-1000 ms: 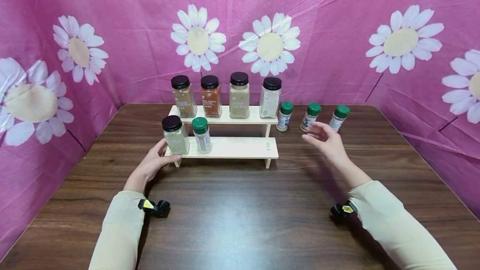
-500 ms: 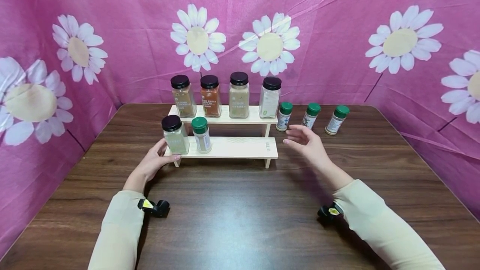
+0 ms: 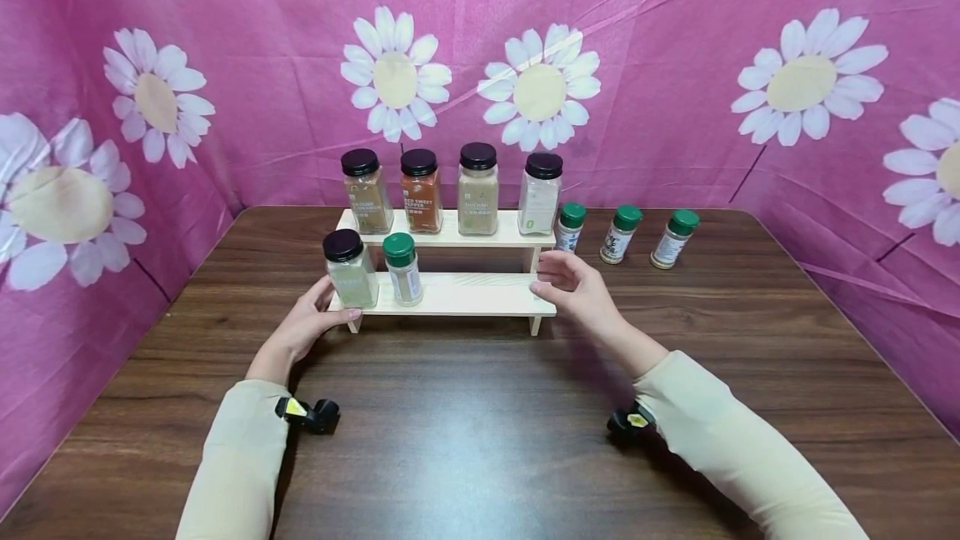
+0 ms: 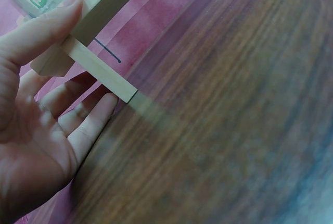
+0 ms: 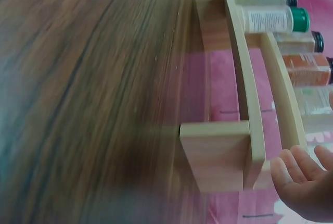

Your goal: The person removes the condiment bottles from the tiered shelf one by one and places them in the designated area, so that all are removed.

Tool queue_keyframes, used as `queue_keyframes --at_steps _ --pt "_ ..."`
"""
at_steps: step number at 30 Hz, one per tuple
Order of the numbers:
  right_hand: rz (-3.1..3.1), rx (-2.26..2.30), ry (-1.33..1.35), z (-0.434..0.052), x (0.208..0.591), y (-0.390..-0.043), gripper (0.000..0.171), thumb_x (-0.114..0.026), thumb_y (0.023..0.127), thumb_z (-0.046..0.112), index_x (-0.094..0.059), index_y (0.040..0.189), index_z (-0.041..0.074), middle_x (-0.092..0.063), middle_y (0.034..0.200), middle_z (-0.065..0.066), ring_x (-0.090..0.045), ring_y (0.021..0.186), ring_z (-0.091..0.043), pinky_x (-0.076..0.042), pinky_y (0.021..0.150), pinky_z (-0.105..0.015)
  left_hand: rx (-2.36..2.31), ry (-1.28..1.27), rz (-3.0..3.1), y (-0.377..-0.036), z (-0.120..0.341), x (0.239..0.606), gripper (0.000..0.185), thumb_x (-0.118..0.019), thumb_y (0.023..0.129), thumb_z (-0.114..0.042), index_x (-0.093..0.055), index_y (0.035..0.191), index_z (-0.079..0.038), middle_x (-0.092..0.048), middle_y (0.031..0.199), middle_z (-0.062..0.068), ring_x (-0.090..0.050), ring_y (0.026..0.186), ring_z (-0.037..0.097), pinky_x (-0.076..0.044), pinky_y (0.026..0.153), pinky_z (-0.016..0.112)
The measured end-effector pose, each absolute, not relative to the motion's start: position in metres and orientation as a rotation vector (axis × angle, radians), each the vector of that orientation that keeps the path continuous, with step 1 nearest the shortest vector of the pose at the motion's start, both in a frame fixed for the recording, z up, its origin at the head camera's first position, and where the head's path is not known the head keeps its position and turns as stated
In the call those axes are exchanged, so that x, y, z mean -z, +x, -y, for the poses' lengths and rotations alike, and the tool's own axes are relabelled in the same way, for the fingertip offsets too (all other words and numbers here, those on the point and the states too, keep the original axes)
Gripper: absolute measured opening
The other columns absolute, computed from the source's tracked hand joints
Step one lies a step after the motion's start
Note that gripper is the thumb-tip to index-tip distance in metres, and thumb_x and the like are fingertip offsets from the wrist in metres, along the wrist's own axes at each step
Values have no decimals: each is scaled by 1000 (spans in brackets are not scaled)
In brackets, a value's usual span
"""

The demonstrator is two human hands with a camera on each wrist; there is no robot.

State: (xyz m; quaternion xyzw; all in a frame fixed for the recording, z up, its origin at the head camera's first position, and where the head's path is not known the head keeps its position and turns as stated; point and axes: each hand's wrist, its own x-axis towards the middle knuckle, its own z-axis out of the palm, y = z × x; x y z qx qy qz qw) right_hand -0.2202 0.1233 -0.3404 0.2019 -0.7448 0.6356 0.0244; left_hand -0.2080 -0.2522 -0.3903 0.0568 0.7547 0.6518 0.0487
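Observation:
A two-tier wooden spice rack (image 3: 468,295) stands on the table. My left hand (image 3: 303,325) grips the left end of its lower shelf, the thumb along the front edge; in the left wrist view the fingers of that hand (image 4: 47,146) reach behind the leg. A black-lidded jar of pale green spice (image 3: 352,280) and a green-capped shaker (image 3: 406,275) stand on the lower shelf's left half. My right hand (image 3: 581,294) is at the right end of the lower shelf, fingers loosely bent and nothing held. In the right wrist view this hand (image 5: 307,185) appears beside the shelf end.
Several black-lidded jars, among them a red sweet pepper jar (image 3: 423,200) and a white-filled jar (image 3: 540,202), line the upper shelf. Right of the rack stand three green-capped shakers, one (image 3: 621,238) in the middle. A pink flowered cloth (image 3: 645,140) hangs behind the table (image 3: 465,440).
My right hand has moved left from in front of the loose shakers to the rack's right end. My left hand and all the jars have stayed in place.

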Motion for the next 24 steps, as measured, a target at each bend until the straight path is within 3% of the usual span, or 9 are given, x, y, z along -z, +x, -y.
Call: queue_keyframes --at_steps 3,9,24 --pt "2299 -1983 663 -115 340 -220 41 -59 75 -7 -43 113 -11 -51 105 -28 -45 97 -45 -41 80 -36 -1987 174 -2298 -208 252 390 73 -63 76 -3 -21 135 -4 -33 129 21 -40 103 11 -35 83 20" --pt "2285 -2041 709 -97 340 -221 42 -60 75 -7 -44 113 -10 -51 106 -27 -45 98 -45 -44 77 -34 -1984 169 -2300 -209 253 391 73 -63 76 -4 -21 136 -4 -35 128 19 -42 100 9 -36 81 20" --pt "2423 -1961 722 -51 339 -229 47 -66 75 6 -47 117 -1 -53 109 -17 -49 98 -32 -42 80 -35 -1994 167 -2291 -209 253 392 73 -63 76 -2 -20 136 -4 -31 130 22 -42 101 8 -36 82 20"
